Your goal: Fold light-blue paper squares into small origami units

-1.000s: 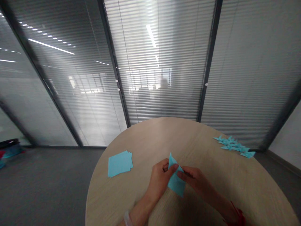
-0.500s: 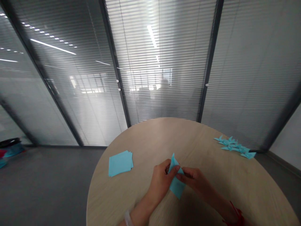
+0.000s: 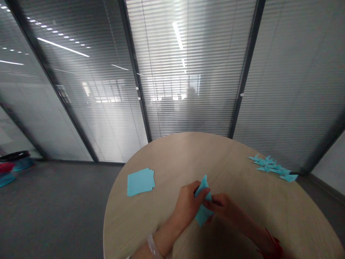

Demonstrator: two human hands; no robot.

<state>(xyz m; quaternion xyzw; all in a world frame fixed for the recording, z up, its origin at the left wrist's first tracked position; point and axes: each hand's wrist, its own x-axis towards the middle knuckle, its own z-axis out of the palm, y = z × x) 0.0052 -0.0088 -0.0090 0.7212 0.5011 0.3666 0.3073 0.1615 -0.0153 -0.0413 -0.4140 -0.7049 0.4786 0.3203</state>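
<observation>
- the left hand [image 3: 188, 201] and right hand [image 3: 225, 208] both pinch a folded blue paper [image 3: 202, 205], held just above the round table [image 3: 188, 158].
- a stack of blue sheets [image 3: 140, 181] lies to the left.
- folded blue shapes [image 3: 273, 169] lie far right.

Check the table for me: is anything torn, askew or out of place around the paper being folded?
Nothing stands out. The left hand and right hand pinch the blue paper over the table, with no tear visible. The sheet stack lies left, slightly fanned; the folded pieces cluster by the far right edge.
</observation>
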